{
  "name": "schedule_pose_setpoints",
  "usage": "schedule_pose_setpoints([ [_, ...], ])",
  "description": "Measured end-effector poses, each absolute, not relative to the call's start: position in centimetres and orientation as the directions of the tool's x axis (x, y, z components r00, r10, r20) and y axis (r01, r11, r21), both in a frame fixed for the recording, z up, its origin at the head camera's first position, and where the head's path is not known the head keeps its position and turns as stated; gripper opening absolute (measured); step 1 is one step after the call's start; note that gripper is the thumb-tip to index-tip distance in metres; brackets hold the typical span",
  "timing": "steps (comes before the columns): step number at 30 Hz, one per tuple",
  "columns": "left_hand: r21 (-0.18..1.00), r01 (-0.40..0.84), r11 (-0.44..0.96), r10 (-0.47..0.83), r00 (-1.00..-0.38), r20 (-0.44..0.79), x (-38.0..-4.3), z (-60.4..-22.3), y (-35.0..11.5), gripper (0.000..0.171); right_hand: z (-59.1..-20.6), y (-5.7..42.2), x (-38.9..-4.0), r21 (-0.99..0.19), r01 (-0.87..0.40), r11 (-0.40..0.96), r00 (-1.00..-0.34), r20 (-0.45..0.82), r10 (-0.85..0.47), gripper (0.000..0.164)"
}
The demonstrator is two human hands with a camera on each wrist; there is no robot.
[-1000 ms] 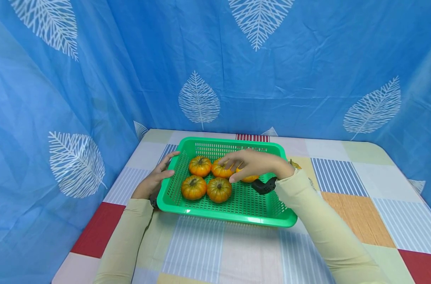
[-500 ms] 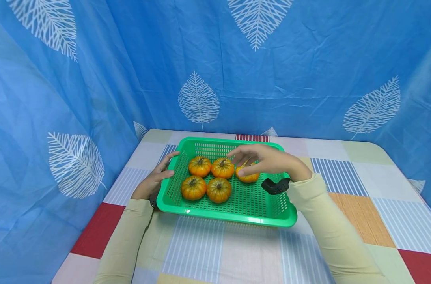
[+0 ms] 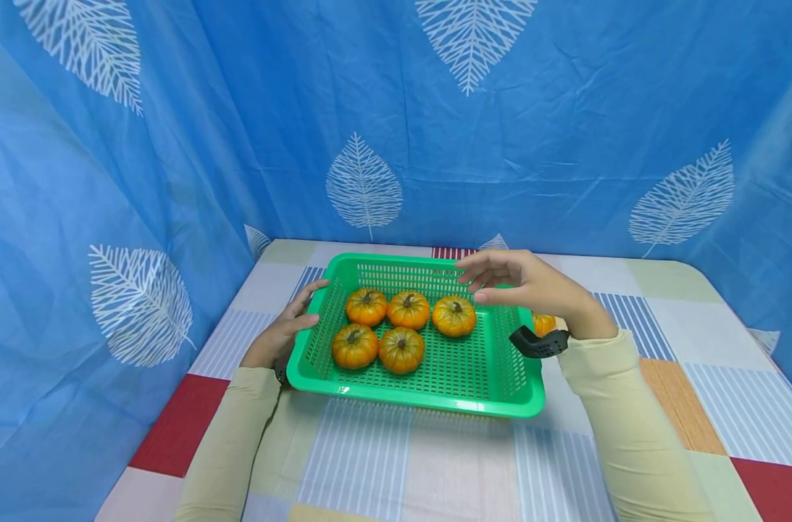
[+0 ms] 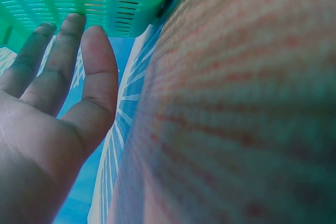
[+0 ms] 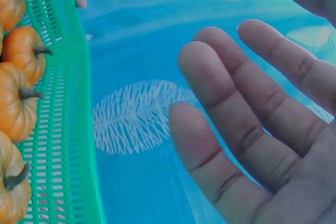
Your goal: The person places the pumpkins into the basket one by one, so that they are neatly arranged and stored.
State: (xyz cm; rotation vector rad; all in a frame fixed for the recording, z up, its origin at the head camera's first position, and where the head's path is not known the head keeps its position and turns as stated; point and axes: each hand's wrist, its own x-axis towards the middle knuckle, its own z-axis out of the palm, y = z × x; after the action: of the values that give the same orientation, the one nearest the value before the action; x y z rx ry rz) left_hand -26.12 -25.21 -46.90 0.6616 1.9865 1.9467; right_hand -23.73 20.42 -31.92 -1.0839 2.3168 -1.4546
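Observation:
Several small orange pumpkins, one of them a pumpkin with a greenish top, sit in a green plastic basket on the table. My left hand rests against the basket's left rim, its fingers fairly straight. In the left wrist view, the left fingers meet the slotted outer wall. Over the basket's far right part hovers my right hand, holding nothing, fingers loosely bent. The right wrist view also shows the right hand apart from the basket and the pumpkins. Another pumpkin lies outside the right rim, partly hidden by the wrist.
A patchwork-patterned cloth covers the table. Blue curtains with white leaf prints stand behind it and along the left side. A black wrist strap sits on the right wrist.
My right hand has moved right and up, away from the pumpkins, uncovering the rightmost one in the basket. The left hand and the basket have stayed put.

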Motion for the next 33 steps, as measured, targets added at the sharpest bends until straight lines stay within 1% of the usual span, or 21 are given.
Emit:
schedule_pose_setpoints([
  [4, 0.990, 0.144, -0.003, 0.502, -0.856, 0.126, -26.1, -47.0, -25.2, 0.082, -32.3, 21.6, -23.5, -0.858, -0.481, 0.177, -0.722, 0.274, -0.635, 0.040],
  [7, 0.989, 0.147, -0.007, 0.500, -0.856, 0.131, -26.1, -47.0, -25.2, 0.078, -32.7, 22.5, -23.3, -0.868, -0.476, 0.140, -0.734, 0.304, -0.607, 0.043],
  [10, 0.989, 0.144, -0.020, 0.504, -0.853, 0.134, -26.2, -47.1, -25.2, 0.074, -33.2, 23.3, -23.1, -0.868, -0.471, 0.156, -0.767, 0.316, -0.559, 0.046],
  [14, 0.989, 0.137, -0.048, 0.517, -0.844, 0.142, -26.3, -47.3, -25.2, 0.069, -34.0, 24.4, -22.8, -0.871, -0.448, 0.200, -0.825, 0.318, -0.467, 0.041],
  [17, 0.990, 0.132, -0.052, 0.519, -0.843, 0.139, -26.2, -47.2, -25.2, 0.072, -34.9, 25.2, -22.7, -0.888, -0.431, 0.160, -0.849, 0.339, -0.405, 0.038],
  [21, 0.991, 0.126, -0.047, 0.519, -0.845, 0.132, -26.2, -47.0, -25.1, 0.076, -36.3, 26.1, -22.8, -0.893, -0.445, 0.062, -0.852, 0.402, -0.335, 0.036],
  [25, 0.991, 0.116, -0.065, 0.523, -0.842, 0.133, -26.2, -47.0, -25.1, 0.072, -37.7, 26.8, -22.8, -0.888, -0.459, 0.027, -0.859, 0.436, -0.270, 0.037],
  [29, 0.991, 0.116, -0.074, 0.524, -0.841, 0.137, -26.3, -47.1, -25.2, 0.069, -39.1, 27.4, -22.9, -0.886, -0.461, 0.048, -0.875, 0.445, -0.190, 0.037],
  [33, 0.987, 0.140, -0.077, 0.533, -0.831, 0.159, -26.3, -47.2, -25.2, 0.067, -40.5, 28.0, -23.0, -0.891, -0.432, 0.140, -0.902, 0.423, -0.089, 0.032],
])
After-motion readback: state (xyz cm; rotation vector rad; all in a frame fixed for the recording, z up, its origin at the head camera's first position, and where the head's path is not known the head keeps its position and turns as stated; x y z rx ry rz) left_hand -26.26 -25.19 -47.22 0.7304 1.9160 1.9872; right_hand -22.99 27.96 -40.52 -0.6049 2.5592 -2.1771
